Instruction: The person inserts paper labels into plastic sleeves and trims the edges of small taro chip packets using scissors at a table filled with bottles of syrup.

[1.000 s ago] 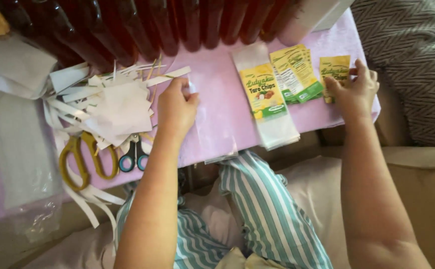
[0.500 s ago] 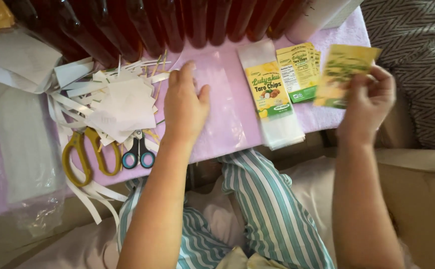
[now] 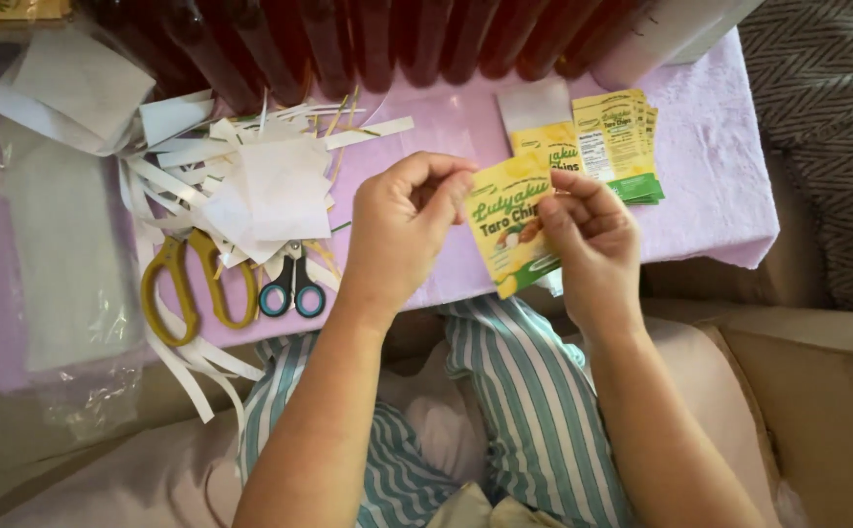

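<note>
Both hands meet over the front edge of a low table covered with a lilac cloth [image 3: 710, 186]. My right hand [image 3: 592, 244] pinches a small yellow and green printed label [image 3: 509, 235] by its right side. My left hand [image 3: 402, 230] grips the same label at its upper left corner. Behind it lies a stack of similar yellow labels [image 3: 622, 142] and a clear sleeve with one label inside [image 3: 539, 122].
A heap of white paper strips and offcuts [image 3: 260, 186] sits on the left. Yellow-handled scissors [image 3: 187, 288] and smaller blue-handled scissors [image 3: 292, 284] lie by it. Dark red bottles [image 3: 377, 39] line the back. A clear plastic bag [image 3: 55, 264] lies far left. Striped trousers [image 3: 534, 411] are below.
My right hand lifted a label from the right side of the table and brought it to the middle. My left hand rose off the cloth and took hold of the label.
</note>
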